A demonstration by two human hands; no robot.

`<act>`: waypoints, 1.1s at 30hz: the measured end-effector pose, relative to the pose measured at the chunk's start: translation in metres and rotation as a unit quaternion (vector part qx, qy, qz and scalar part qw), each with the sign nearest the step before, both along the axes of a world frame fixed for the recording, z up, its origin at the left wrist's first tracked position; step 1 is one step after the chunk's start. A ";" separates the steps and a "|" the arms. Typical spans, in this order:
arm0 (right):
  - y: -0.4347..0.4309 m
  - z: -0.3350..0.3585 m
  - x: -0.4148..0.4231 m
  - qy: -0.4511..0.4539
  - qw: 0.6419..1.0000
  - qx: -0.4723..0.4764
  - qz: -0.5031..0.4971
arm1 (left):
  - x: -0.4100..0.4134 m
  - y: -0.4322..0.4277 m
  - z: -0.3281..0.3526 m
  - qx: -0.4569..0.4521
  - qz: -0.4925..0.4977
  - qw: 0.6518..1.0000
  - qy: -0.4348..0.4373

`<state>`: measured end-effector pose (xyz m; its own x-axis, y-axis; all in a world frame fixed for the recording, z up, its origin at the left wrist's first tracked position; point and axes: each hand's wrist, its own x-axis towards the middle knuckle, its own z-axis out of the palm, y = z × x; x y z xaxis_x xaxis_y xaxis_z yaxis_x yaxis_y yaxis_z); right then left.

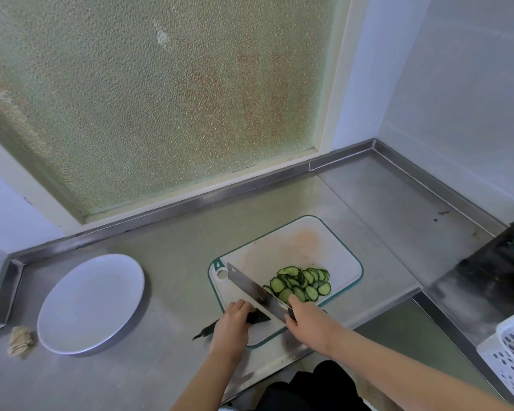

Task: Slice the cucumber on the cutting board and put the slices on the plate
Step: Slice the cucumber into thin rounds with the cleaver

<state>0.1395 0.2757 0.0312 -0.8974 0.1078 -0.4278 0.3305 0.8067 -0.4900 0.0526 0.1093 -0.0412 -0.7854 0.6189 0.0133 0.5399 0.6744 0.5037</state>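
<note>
Nearest, the left hand is curled over the dark green uncut end of the cucumber, its fingers bent and pressing the piece down at the near left corner of the board. A dark tapered tip pokes out leftward past the hand and is probably the cucumber's tail. Just beside it the right hand is wrapped round the handle of the broad steel cleaver, with one finger riding up onto the blade. The blade stands edge-down between the uncut end and the cut pieces.

Beyond the blade lies the heap of thin round cucumber slices — overlapping, pale green with dark rims. It sits on the white rectangular plastic cutting board with a teal rim.

The uncut end looks firm but short and slick-skinned, so it is apt to roll; it is best pinned from above with fingertips tucked back. The slices look limp and wet — easier to scoop up on the flat of the blade than to pick up singly.

Off to the left, well apart from the board, the round white ceramic plate holds no slices yet. Farther back the brushed steel counter meets a frosted pebbled-glass window.

No writing can be read; a small teal mark by the board's hanging hole is too small to tell.
</note>
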 end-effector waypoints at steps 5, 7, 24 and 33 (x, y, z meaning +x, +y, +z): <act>-0.001 0.001 0.003 -0.014 1.000 0.016 0.009 | 0.000 0.000 -0.002 0.012 0.009 1.000 -0.007; -0.002 0.004 0.004 -0.020 0.999 0.020 0.019 | 0.000 0.000 -0.003 0.015 0.011 1.000 -0.013; -0.024 -0.007 -0.010 -0.040 0.993 0.097 0.055 | -0.002 0.001 -0.005 0.004 0.001 1.000 -0.014; -0.013 0.000 -0.007 -0.055 0.998 0.017 0.036 | -0.003 0.001 -0.002 0.008 0.005 1.000 -0.026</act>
